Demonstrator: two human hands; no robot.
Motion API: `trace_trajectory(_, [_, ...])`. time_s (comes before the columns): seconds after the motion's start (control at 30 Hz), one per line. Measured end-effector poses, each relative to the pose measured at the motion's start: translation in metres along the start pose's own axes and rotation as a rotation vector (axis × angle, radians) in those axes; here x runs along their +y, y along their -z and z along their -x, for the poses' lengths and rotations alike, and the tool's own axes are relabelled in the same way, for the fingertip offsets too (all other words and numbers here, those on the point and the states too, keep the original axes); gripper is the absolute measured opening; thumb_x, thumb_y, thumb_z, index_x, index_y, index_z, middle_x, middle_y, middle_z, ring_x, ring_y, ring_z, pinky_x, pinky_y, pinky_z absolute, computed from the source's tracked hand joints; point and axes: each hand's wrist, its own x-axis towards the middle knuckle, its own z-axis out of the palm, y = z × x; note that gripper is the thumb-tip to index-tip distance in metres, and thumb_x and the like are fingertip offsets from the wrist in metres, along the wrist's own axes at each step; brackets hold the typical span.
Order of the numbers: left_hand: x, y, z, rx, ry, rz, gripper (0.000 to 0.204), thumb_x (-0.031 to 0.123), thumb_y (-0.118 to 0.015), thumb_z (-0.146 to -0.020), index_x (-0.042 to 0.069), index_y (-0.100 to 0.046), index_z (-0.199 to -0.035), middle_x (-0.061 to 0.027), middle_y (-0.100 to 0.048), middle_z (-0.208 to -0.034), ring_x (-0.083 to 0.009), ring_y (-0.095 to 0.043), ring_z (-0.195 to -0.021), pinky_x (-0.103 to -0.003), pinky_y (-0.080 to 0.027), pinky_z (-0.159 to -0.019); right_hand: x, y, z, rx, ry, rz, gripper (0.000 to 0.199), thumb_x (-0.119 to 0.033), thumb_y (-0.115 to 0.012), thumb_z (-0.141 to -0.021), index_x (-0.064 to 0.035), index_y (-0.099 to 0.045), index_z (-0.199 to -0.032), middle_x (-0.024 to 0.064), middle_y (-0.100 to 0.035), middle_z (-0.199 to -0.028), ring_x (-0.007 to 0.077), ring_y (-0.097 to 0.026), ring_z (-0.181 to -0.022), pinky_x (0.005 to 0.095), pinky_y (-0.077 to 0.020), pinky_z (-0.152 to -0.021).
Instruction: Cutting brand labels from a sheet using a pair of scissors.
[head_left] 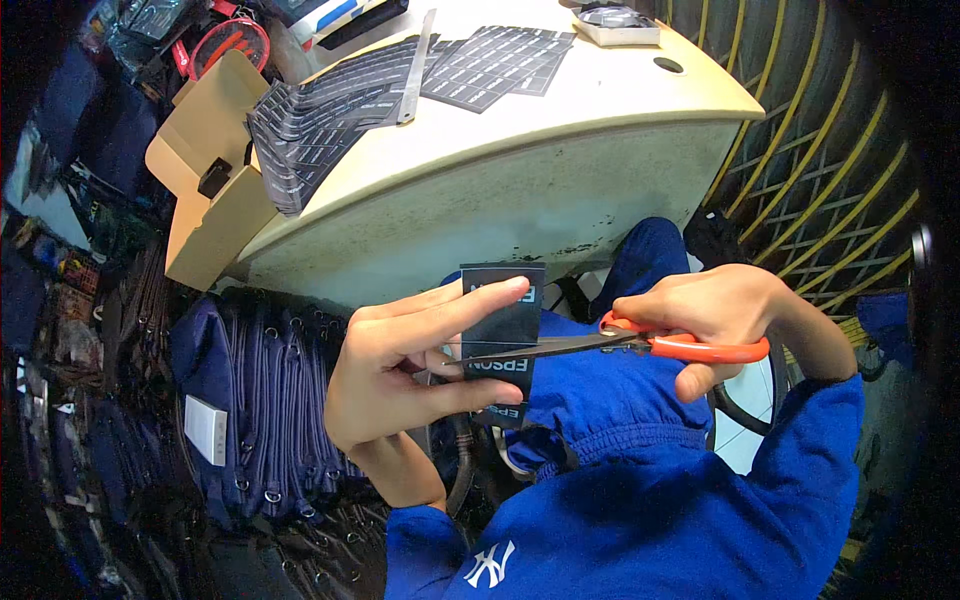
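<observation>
My left hand point(400, 365) pinches a narrow black printed strip point(503, 325) upright in front of my lap, index finger stretched along its upper face and thumb pressed against its lower part, so the strip stands between them just below the front edge of the cream table point(560, 180). My right hand point(715, 315) is closed through the orange loops of a pair of scissors point(620, 345), thumb in the near loop and fingers curled under the other. The dark blades reach leftward and cross the strip about at its middle, their tips ending just beside my left thumb (I cannot tell how far the blades are parted where they meet the strip). On the tabletop lie several black printed sheets point(495, 65), fanned out and overlapping, with a long metal ruler point(417, 70) resting across them. A brown cardboard box point(205, 190) leans against the table's left end. Below it, at my left, a row of dark blue bags point(265, 400) stands packed close together on the floor. My blue sleeves and trousers fill the lower part of the view.
</observation>
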Motion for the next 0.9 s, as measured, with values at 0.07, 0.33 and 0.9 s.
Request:
trace_trajectory(0.07, [-0.002,-0.001,-0.001,0.033,-0.102,0.012,0.069,0.011,-0.084,-0.053,-0.002,-0.059,-0.115,-0.014,-0.064,-0.093,-0.0134,-0.052,-0.069,-0.022,-0.043,-0.065,0.002,-0.002,-0.001,0.007,0.0,0.005,0.089,-0.072,-0.057,-0.069,0.0084,-0.045,-0.103,0.0153,-0.054,-0.075,0.0253,-0.053,-0.062,0.0331,-0.0422,-0.055])
trace_trajectory(0.33, [-0.002,-0.001,-0.002,0.013,-0.063,0.005,0.069,0.011,-0.084,-0.053,-0.001,-0.058,-0.117,-0.0117,-0.063,-0.09,-0.0085,-0.045,-0.063,-0.019,-0.04,-0.058,0.0,-0.003,-0.002,0.065,0.059,0.034,0.074,-0.067,-0.053,-0.077,0.0055,-0.046,-0.09,0.0163,-0.05,-0.061,0.0302,-0.051,-0.056,0.0381,-0.0403,-0.052])
trace_trajectory(0.9, [0.0,0.0,0.0,0.003,0.003,0.034,0.069,0.008,-0.083,-0.054,0.001,-0.058,-0.118,-0.0035,-0.055,-0.079,-0.0044,-0.036,-0.057,-0.017,-0.03,-0.047,-0.007,-0.001,-0.004,0.049,0.035,0.011,0.066,-0.061,-0.05,-0.082,0.0044,-0.048,-0.088,0.0143,-0.049,-0.061,0.0273,-0.049,-0.055,0.0378,-0.0393,-0.052])
